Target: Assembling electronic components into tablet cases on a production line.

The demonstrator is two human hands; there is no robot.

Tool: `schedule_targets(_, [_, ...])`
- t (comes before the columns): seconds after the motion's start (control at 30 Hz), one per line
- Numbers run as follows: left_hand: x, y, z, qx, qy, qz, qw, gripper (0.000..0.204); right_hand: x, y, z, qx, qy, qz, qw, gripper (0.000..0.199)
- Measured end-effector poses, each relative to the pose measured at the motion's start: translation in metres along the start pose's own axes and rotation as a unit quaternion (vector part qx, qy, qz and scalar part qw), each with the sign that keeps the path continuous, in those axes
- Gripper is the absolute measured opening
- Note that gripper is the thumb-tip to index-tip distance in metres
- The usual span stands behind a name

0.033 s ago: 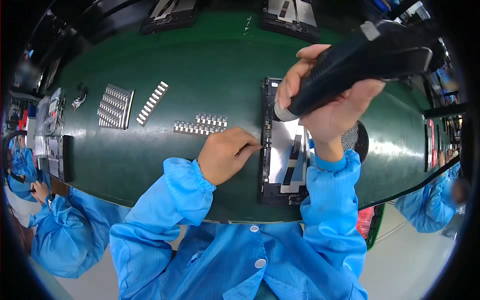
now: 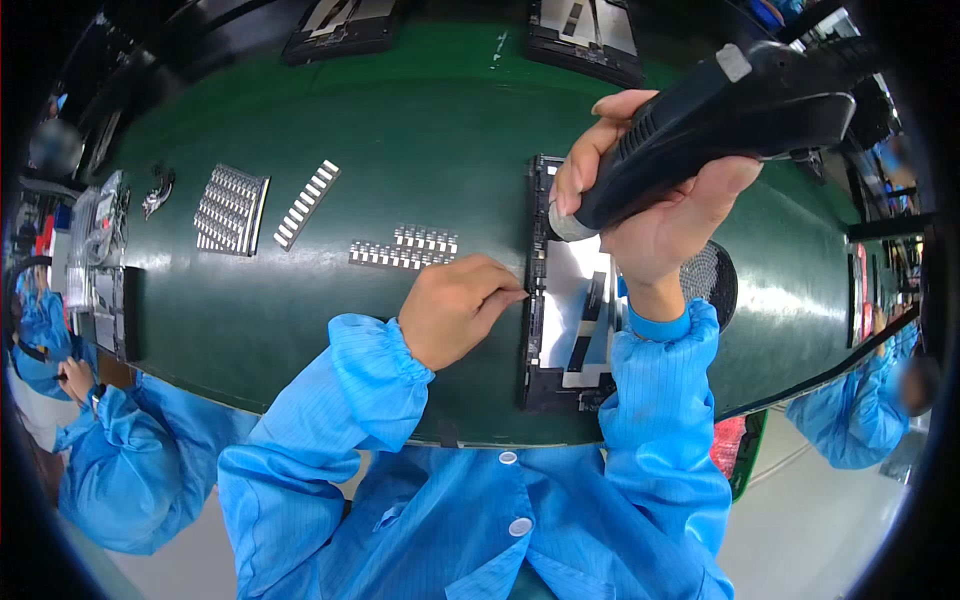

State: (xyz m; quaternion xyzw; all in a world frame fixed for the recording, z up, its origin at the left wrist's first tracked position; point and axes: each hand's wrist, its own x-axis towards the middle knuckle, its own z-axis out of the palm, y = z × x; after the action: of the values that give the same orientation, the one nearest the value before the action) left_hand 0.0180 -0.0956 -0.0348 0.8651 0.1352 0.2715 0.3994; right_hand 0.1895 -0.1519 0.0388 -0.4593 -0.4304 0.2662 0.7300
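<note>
A black heat gun (image 2: 690, 140) with a round metal nozzle is gripped by my right hand (image 2: 655, 235). Its nozzle points down over the upper part of an opened, flat black electronic device (image 2: 535, 340) with a silver inner plate and dark strips. My left hand (image 2: 455, 308) is pinched at the device's left edge; anything between its fingertips is too small or hidden to make out. Just beyond that hand, short strips of small metal-and-white parts (image 2: 400, 250) lie on the table. My right forearm and the heat gun cover the device's right side.
The green table (image 2: 420, 150) also bears a stack of part strips (image 2: 232, 208) and a single strip (image 2: 305, 205). Two similar devices (image 2: 585, 40) (image 2: 340, 28) lie at the far edge. A round black mesh item (image 2: 712, 280) sits right of my wrist. Co-workers in blue sit at both sides.
</note>
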Motion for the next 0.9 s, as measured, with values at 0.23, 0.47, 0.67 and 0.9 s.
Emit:
schedule_targets(0.23, [-0.001, -0.004, -0.001, -0.017, -0.022, 0.014, 1.000, 0.012, 0.000, 0.014, 0.000, 0.024, 0.003, 0.024, 0.999, 0.100])
schedule_targets(0.47, [-0.002, -0.004, 0.000, -0.008, -0.029, 0.016, 0.999, 0.017, 0.001, 0.017, 0.000, 0.057, 0.028, 0.041, 0.997, 0.104])
schedule_targets(0.67, [-0.002, -0.003, -0.004, -0.047, -0.006, 0.023, 0.999, 0.020, 0.000, 0.019, 0.004, 0.091, 0.008, 0.035, 0.995, 0.106])
schedule_targets(0.9, [-0.002, -0.004, -0.003, -0.066, 0.037, 0.014, 0.997, 0.020, -0.010, 0.025, 0.011, 0.111, -0.026, -0.024, 0.993, 0.111])
